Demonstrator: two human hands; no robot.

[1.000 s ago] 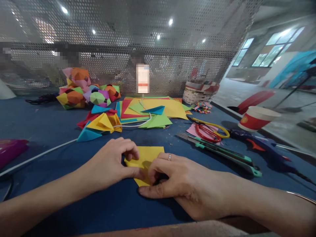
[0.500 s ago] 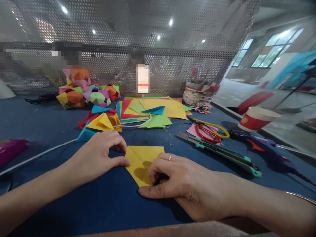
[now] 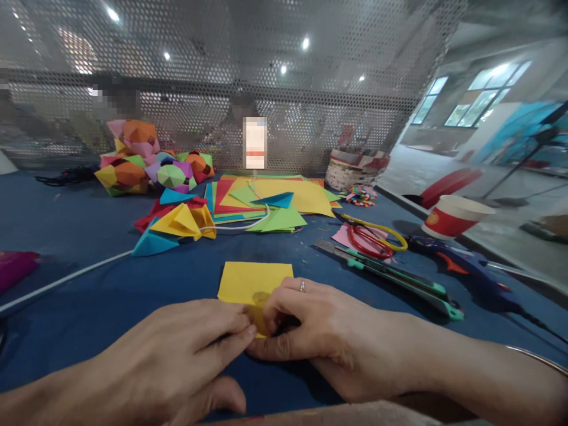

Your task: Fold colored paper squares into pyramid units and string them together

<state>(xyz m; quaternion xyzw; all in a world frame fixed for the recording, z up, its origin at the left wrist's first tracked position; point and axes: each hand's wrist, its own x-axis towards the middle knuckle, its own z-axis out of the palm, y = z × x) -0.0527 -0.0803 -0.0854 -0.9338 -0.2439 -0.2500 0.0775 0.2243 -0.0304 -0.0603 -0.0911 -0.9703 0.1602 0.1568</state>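
Note:
A square of yellow paper (image 3: 254, 279) lies on the blue tabletop before me, its lower edge hidden by my fingers. My right hand (image 3: 323, 325), wearing a ring, grips the paper's lower right part with the thumb along the bottom edge and the fingers curled on top. From the left, my left hand (image 3: 190, 349) reaches over the lower left part. Its outstretched fingertips press on the paper close to my right thumb, and its own thumb stands apart, off the paper.
Folded paper pieces (image 3: 181, 222) and stacked coloured sheets (image 3: 306, 195) lie beyond my hands. On the right are a utility knife (image 3: 394, 278), scissors (image 3: 373, 234), a glue gun (image 3: 465, 272) and a paper cup (image 3: 457, 216). Paper balls (image 3: 155, 168) stand at back left; a cable crosses left.
My left hand has moved from the paper's left edge down to its lower edge, beside my right thumb. The right hand keeps its grip. The paper's slanted lower left side is now covered.

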